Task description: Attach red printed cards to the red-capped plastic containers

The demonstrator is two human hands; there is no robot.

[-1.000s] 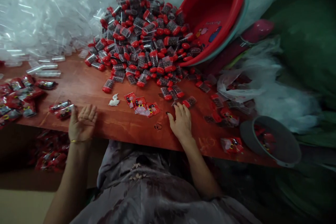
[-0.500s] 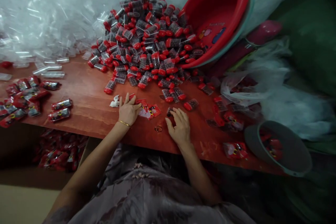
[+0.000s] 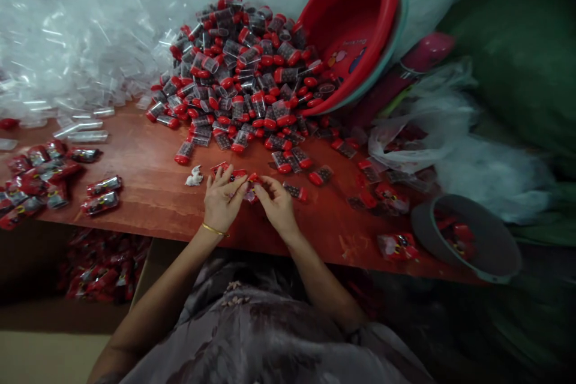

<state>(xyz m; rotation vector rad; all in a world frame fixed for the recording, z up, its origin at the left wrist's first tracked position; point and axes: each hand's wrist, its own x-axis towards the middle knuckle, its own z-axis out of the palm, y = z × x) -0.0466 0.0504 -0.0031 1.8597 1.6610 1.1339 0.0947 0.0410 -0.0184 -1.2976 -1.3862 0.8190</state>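
Observation:
In the head view my left hand (image 3: 220, 203) and my right hand (image 3: 279, 210) meet over the table. Between their thumbs and forefingers they pinch a small red printed wrapper (image 3: 252, 187), partly hidden by the fingers. The other fingers of my left hand are stretched out over more flat red printed wrappers (image 3: 218, 168). Just beyond my right hand lies a clear container of dark beads with a red cap (image 3: 296, 191). A small white crumpled piece (image 3: 194, 176) rests left of my left hand.
Behind the hands rises a heap of red-capped containers (image 3: 243, 72) beside a tilted red basin (image 3: 382, 30). Clear plastic tubes (image 3: 85, 42) pile up at left, near wrapped red packets (image 3: 45, 168). At right stand plastic bags (image 3: 486, 174) and a grey bin (image 3: 423, 231). A carton (image 3: 150, 258) sits below the edge.
My right hand has moved left from beside a container to meet my left hand. A printed wrapper is now pinched between both. The view has shifted slightly.

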